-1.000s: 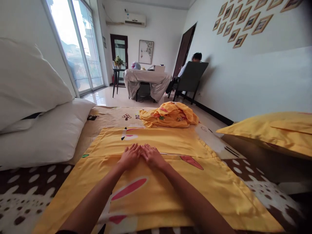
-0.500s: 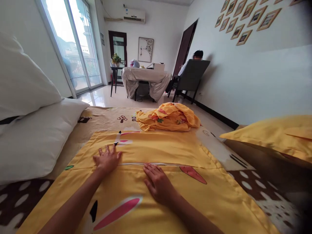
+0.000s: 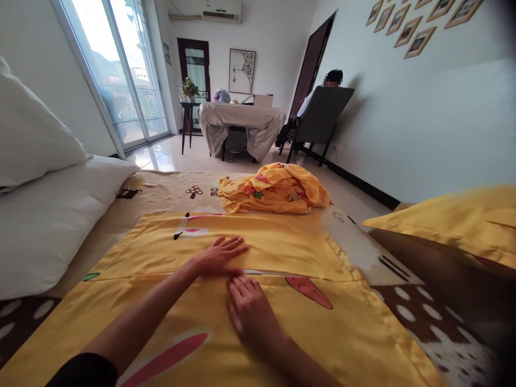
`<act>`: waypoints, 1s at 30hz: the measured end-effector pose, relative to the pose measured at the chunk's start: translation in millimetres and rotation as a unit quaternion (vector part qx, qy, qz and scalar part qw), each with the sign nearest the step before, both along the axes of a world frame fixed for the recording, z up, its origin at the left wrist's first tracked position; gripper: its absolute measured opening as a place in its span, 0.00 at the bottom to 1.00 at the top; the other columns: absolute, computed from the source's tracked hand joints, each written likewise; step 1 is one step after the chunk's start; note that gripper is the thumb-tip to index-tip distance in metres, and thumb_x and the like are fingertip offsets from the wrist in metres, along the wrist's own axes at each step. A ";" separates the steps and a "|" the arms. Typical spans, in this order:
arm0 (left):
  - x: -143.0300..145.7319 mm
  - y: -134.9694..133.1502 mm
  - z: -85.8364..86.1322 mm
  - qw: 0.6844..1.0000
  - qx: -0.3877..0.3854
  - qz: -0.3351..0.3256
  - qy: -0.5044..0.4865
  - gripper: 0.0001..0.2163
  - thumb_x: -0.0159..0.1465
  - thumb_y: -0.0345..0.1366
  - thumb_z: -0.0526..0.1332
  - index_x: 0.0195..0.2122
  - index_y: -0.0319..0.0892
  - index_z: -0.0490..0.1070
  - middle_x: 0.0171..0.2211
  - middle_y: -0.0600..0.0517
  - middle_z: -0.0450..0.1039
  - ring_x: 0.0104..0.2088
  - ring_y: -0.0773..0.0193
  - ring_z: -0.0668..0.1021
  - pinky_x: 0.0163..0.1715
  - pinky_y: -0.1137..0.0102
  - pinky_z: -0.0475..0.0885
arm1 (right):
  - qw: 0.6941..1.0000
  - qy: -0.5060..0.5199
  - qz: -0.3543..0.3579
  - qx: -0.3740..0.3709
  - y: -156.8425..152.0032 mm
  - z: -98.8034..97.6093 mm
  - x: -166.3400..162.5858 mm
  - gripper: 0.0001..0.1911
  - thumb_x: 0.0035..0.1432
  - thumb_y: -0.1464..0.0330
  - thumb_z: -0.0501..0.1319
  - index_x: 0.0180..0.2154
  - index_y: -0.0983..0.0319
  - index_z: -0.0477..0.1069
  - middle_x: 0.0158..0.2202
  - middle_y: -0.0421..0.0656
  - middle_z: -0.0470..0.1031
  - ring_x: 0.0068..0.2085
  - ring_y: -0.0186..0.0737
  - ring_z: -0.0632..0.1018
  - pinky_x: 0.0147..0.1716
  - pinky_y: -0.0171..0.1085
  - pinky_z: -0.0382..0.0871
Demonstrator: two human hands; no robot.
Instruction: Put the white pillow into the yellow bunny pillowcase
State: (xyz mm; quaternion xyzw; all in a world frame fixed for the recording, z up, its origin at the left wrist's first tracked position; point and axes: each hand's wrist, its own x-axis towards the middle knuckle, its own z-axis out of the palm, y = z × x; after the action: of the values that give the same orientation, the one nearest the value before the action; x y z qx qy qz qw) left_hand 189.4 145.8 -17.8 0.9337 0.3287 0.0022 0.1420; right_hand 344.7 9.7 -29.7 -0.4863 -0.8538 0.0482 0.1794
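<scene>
A yellow pillowcase [image 3: 282,247] with carrot prints lies spread flat on the bed in front of me. My left hand [image 3: 220,256] rests flat on it with fingers stretched out, pointing right, just above the flap seam. My right hand [image 3: 250,312] lies flat just below that seam, fingers extended and close together, touching the cloth. The two hands nearly meet at the seam. Neither hand holds anything.
A crumpled yellow cloth [image 3: 276,194] lies beyond the pillowcase. White pillows [image 3: 44,215] are stacked on the left; a yellow-covered pillow [image 3: 455,220] sits at right. Across the room a person sits in a dark chair [image 3: 320,115] by a draped table [image 3: 239,126].
My left hand slid out to the left along the seam, then came back right toward the middle. My right hand drew slightly toward me. The camera tilted a little.
</scene>
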 end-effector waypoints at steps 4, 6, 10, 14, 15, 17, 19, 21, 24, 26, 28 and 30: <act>-6.8 -1.1 2.6 1.000 0.000 -0.008 0.013 0.34 0.62 0.61 0.48 0.66 0.56 0.43 0.68 0.50 0.37 0.68 0.57 0.44 0.64 0.53 0.39 | 1.000 -0.002 0.022 0.000 -1.6 3.5 -0.1 0.17 0.61 0.69 0.53 0.50 0.66 0.68 0.49 0.49 0.73 0.51 0.44 0.70 0.53 0.42 0.59; -6.8 -2.3 5.6 1.000 0.008 0.000 0.008 0.31 0.64 0.59 0.46 0.66 0.57 0.45 0.68 0.52 0.39 0.68 0.58 0.46 0.64 0.54 0.40 | 1.000 -0.002 0.028 -0.005 -3.1 5.5 0.1 0.13 0.60 0.70 0.54 0.46 0.65 0.70 0.45 0.48 0.74 0.47 0.44 0.71 0.50 0.42 0.61; -1.7 -4.2 12.8 0.998 0.066 0.021 -0.001 0.26 0.67 0.54 0.46 0.65 0.52 0.52 0.66 0.49 0.51 0.66 0.60 0.56 0.63 0.60 0.50 | 0.999 -0.019 0.043 -0.011 -6.4 8.7 0.2 0.08 0.59 0.70 0.54 0.39 0.63 0.70 0.38 0.47 0.74 0.42 0.43 0.71 0.45 0.41 0.61; 10.7 -9.9 14.4 0.989 0.141 0.023 0.034 0.16 0.68 0.39 0.50 0.52 0.42 0.68 0.52 0.43 0.71 0.53 0.56 0.73 0.54 0.62 0.63 | 0.998 -0.038 0.043 -0.013 -7.6 9.1 -0.9 0.07 0.58 0.71 0.54 0.36 0.63 0.70 0.36 0.47 0.74 0.40 0.43 0.71 0.42 0.41 0.61; 14.3 -11.9 13.7 0.988 0.147 0.024 0.040 0.14 0.67 0.36 0.50 0.50 0.42 0.69 0.48 0.43 0.73 0.49 0.56 0.75 0.52 0.62 0.65 | 0.998 -0.043 0.043 -0.013 -7.7 9.0 -1.2 0.07 0.58 0.71 0.54 0.36 0.64 0.70 0.37 0.47 0.74 0.40 0.44 0.71 0.42 0.41 0.60; 20.4 -15.2 12.1 0.988 0.149 0.031 0.041 0.14 0.66 0.31 0.50 0.50 0.41 0.69 0.45 0.43 0.74 0.47 0.56 0.76 0.50 0.62 0.66 | 0.998 -0.053 0.045 -0.007 -8.3 8.9 -1.9 0.07 0.57 0.71 0.55 0.37 0.64 0.70 0.37 0.48 0.74 0.40 0.44 0.71 0.41 0.41 0.60; 24.5 -16.9 11.6 0.987 0.149 0.046 0.038 0.15 0.65 0.30 0.50 0.52 0.41 0.67 0.47 0.43 0.73 0.48 0.56 0.75 0.49 0.63 0.67 | 0.997 -0.060 0.049 0.003 -9.5 8.9 -2.5 0.07 0.57 0.71 0.55 0.36 0.65 0.70 0.36 0.49 0.74 0.39 0.45 0.71 0.40 0.41 0.60; 26.7 -16.7 12.9 0.986 0.146 0.069 0.031 0.15 0.64 0.30 0.51 0.52 0.40 0.67 0.50 0.43 0.72 0.50 0.56 0.74 0.49 0.63 0.67 | 0.997 -0.062 0.052 0.014 -11.2 9.1 -2.9 0.07 0.58 0.71 0.54 0.36 0.65 0.70 0.35 0.49 0.74 0.38 0.44 0.71 0.39 0.41 0.60; 28.9 -13.3 17.0 0.985 0.139 0.104 0.019 0.13 0.64 0.32 0.53 0.48 0.42 0.69 0.51 0.46 0.72 0.51 0.57 0.73 0.49 0.65 0.67 | 0.996 -0.063 0.061 0.023 -13.9 10.2 -3.1 0.08 0.59 0.71 0.53 0.33 0.64 0.71 0.33 0.47 0.75 0.36 0.43 0.71 0.38 0.41 0.59; 30.9 -8.9 19.4 0.982 0.133 0.131 0.013 0.12 0.63 0.32 0.54 0.45 0.43 0.71 0.49 0.48 0.74 0.50 0.58 0.74 0.48 0.66 0.67 | 0.995 -0.065 0.070 0.030 -15.4 11.7 -2.7 0.09 0.59 0.72 0.53 0.31 0.63 0.71 0.31 0.46 0.75 0.35 0.42 0.71 0.37 0.40 0.59; 33.3 -3.0 20.9 0.977 0.127 0.172 0.014 0.10 0.62 0.31 0.55 0.41 0.43 0.74 0.44 0.47 0.76 0.46 0.57 0.76 0.45 0.67 0.68 | 0.994 -0.062 0.084 0.040 -16.7 13.7 -1.8 0.09 0.59 0.71 0.53 0.30 0.62 0.71 0.30 0.45 0.75 0.34 0.41 0.71 0.37 0.40 0.59; 35.5 3.8 21.6 0.968 0.123 0.219 0.018 0.10 0.60 0.30 0.55 0.36 0.42 0.75 0.38 0.45 0.78 0.41 0.56 0.78 0.40 0.67 0.69 | 0.992 -0.052 0.100 0.055 -17.9 15.1 -1.2 0.09 0.59 0.71 0.54 0.29 0.62 0.71 0.28 0.44 0.75 0.33 0.40 0.71 0.38 0.40 0.59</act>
State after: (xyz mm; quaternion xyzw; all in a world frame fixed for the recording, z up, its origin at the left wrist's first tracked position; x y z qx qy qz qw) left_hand 224.8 149.5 3.8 0.8489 0.5253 0.0564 0.0165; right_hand 343.5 -8.2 -14.5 -0.3895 -0.9079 -0.0063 0.1549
